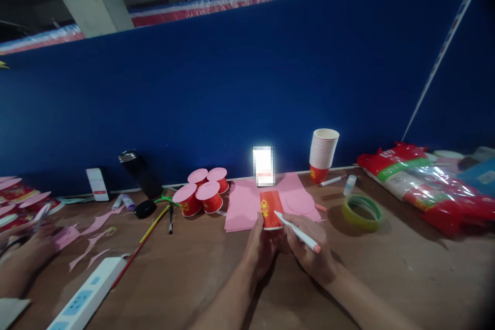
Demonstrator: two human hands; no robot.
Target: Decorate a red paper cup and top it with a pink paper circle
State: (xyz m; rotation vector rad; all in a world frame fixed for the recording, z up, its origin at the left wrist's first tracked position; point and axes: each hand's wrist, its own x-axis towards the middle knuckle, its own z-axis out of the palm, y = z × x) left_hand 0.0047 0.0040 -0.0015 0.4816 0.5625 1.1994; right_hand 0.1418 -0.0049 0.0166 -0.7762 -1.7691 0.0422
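Observation:
My left hand (pixel 260 252) is wrapped round a red paper cup (pixel 273 205) with yellow lettering, tilted over the front of the pink paper (pixel 242 206). Between the fingers of my right hand (pixel 311 255) is a white marker (pixel 299 232) with a pinkish end; its tip is at the cup's side. Whether the tip touches the cup I cannot tell. A pink paper circle (pixel 300 202) lies on the sheets to the right, with a small pink marker cap (pixel 320 208) beside it. Behind the cup stands a bright phone (pixel 264 166), its screen blurred out.
Several red cups topped with pink discs (pixel 209 190) stand left. Stacked paper cups (pixel 324 152), a tape roll (pixel 362 213) and plastic-wrapped packs (pixel 421 180) are right. A power strip (pixel 91 294), paper scraps (pixel 88 245) and another person's hand (pixel 33 247) with scissors are far left.

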